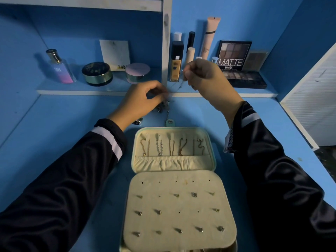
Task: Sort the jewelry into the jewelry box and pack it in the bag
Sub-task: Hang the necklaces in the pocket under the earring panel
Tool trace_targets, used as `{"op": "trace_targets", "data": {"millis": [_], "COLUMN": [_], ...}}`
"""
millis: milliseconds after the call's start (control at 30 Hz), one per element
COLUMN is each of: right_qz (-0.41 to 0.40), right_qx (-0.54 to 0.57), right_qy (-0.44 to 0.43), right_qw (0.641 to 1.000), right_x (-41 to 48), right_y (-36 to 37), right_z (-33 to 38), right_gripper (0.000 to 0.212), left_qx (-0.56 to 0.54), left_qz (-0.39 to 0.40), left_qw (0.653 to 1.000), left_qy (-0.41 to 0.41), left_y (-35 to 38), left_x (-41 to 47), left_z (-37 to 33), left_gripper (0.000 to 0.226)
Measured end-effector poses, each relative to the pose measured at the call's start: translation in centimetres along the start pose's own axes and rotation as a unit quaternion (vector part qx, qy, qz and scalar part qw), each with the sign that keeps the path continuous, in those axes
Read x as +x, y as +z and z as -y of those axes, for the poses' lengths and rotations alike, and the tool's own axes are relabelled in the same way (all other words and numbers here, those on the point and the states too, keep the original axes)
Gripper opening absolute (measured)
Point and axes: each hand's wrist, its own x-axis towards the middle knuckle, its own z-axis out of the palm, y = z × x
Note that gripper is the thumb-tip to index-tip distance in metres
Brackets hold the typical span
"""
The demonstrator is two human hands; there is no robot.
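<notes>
We count one jewelry box near the table's front edge, five chains hung in its lid, twelve earring studs on its panel and eight bare holes. At the shelf's left end we see one perfume bottle and two round jars. The left hand and right hand pinch one thin chain.

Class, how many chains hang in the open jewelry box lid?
5 chains in a row across the jewelry box lid: leftmost, second, middle, fourth, rightmost. More may hide in the pocket.

Your view is dim and blue-tinted. Motion blur smears your fingers and the thin chain between them; beyond them the shelf edge bows from lens distortion.
</notes>
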Motion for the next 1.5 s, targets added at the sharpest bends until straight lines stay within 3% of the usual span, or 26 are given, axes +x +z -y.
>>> {"op": "trace_targets", "data": {"millis": [1100, 1500], "right_qz": [-0.106, -0.132], "right_qx": [0.061, 0.078], "right_qy": [-0.019, -0.030], "right_qw": [0.992, 0.988], "right_x": [-0.2, -1.5], "right_y": [-3.0, -3.3], "right_z": [1.1, 2.0], "right_gripper": [0.027, 0.016], "left_qx": [0.054, 0.057], "left_qz": [-0.133, -0.159], "left_qw": [0.990, 0.985], "left_qy": [-0.016, -0.031], "left_y": [-3.6, -5.4], "left_x": [-0.8, -2.1], "left_z": [1.6, 1.1], "left_gripper": [0.005, 0.003]}}
